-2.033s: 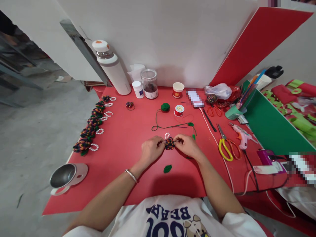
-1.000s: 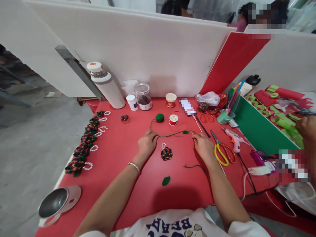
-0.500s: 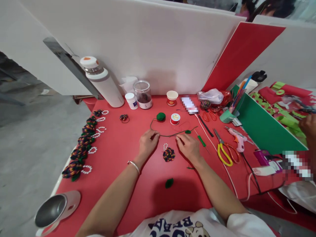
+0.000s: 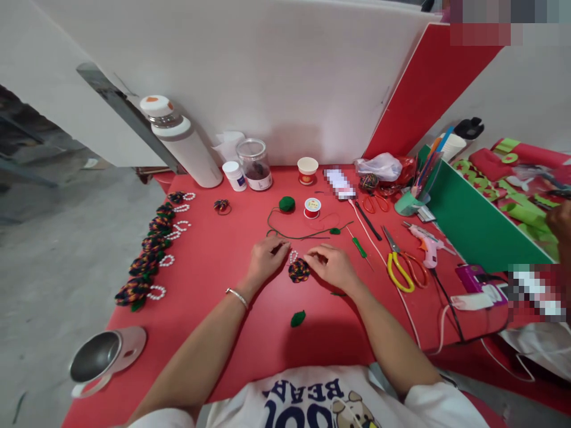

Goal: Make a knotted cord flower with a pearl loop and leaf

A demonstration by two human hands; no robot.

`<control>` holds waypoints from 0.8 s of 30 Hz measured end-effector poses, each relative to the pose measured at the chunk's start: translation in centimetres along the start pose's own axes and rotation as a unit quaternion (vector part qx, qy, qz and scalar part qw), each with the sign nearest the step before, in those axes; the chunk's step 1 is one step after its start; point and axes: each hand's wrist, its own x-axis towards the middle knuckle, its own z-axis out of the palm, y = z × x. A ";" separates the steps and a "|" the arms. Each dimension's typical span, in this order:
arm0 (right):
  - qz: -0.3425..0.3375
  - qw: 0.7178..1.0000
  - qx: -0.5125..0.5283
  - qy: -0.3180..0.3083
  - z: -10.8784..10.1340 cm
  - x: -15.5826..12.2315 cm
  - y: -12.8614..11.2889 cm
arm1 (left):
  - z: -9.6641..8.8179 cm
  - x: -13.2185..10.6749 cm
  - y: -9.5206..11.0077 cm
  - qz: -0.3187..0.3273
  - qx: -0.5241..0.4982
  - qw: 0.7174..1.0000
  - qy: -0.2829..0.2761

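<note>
The flower [image 4: 298, 271] lies on the table [image 4: 214, 255] between the 2 hands, with its bead loop [image 4: 293, 256] at the far side. The left hand [image 4: 269, 258] is half curled near this loop; the right hand [image 4: 332, 266], also half curled, has its fingertips at the flower's edge, and I cannot tell if either hand grips something. Nearer to the person lies 1 green leaf [image 4: 298, 318].

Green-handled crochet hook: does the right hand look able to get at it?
Likely yes: the green-handled crochet hook lies uncovered on the red tabletop, close beside the right hand, with nothing visible between them.
</note>
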 end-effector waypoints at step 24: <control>-0.083 0.992 -0.009 -0.096 1.5 -0.9 -0.7 | -1.9 -4.3 1.7 -0.061 -0.123 0.981 -0.140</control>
